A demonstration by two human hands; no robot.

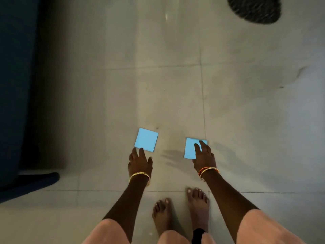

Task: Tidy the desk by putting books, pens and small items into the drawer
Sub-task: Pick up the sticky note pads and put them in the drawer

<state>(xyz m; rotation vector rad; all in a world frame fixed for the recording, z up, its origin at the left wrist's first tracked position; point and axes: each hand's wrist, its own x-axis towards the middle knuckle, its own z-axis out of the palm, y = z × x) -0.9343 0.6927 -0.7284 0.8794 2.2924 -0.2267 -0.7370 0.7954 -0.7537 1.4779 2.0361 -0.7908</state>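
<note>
Two blue paper squares (146, 140) (190, 148) lie on the floor (175, 94) (shiny tiles); the left hand (139, 162) touches one, the right hand (204, 156) presses the other, fingers straight.

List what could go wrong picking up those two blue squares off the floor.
1. Both blue squares, the left one and the right one, lie flat on glossy tile; they may slide rather than lift.
2. The left hand only reaches its square's near edge, so it may push it away.
3. Bare feet stand close behind; bending forward risks balance.

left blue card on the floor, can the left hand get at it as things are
Probably yes. The left hand has its fingertips at the near edge of the left blue card, which lies flat on the floor tiles with nothing on it.
</note>
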